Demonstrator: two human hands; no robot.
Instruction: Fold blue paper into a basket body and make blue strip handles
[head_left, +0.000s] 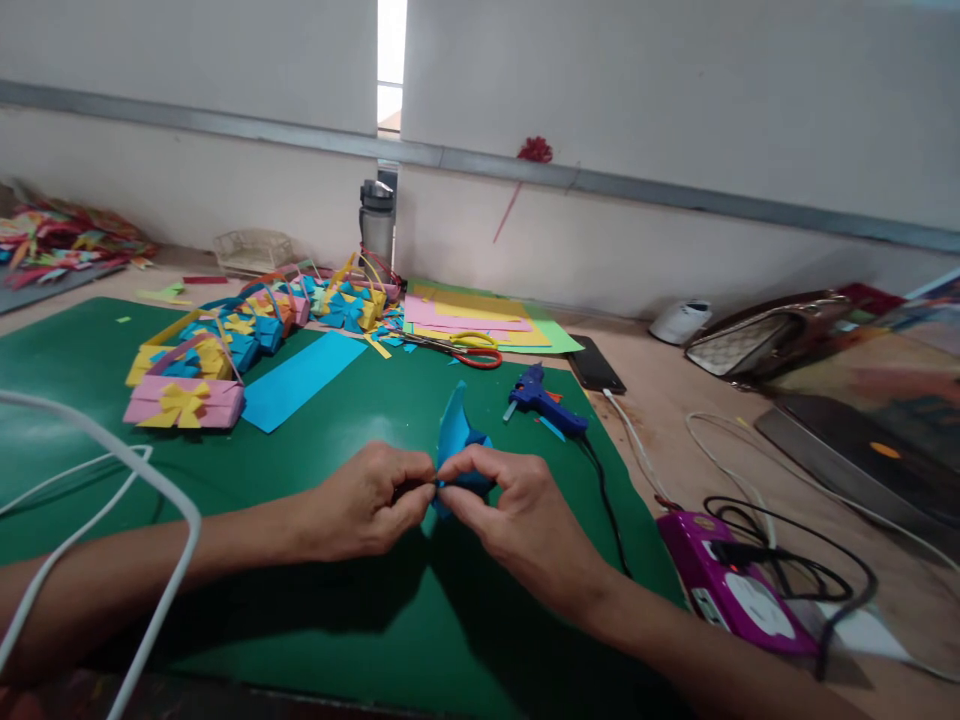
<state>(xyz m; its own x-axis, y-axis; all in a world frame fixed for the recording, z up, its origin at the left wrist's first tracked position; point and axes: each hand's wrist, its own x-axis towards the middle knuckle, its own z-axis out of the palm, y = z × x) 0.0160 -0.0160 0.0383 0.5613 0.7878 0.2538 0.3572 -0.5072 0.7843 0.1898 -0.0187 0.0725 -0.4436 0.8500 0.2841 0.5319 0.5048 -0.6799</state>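
Both hands meet over the green mat (360, 620), thumb and forefinger of each pinched at a folded piece of blue paper (454, 425). My left hand (375, 500) is closed at the paper's left edge. From the other side my right hand (517, 510) grips the piece, and its fingers cover much of the lower part. One curved flap stands up above the fingertips. Beyond the hands lies a flat blue paper strip (304, 380). A blue glue gun (547, 400) rests to the right of the piece.
Several small paper baskets with bows, such as a pink one (142, 403), line the left. Scissors (476, 350) lie before stacked coloured sheets (465, 305). At right are a phone (598, 363), a purple power strip (739, 585) and cables. A white tube (176, 490) crosses the left foreground.
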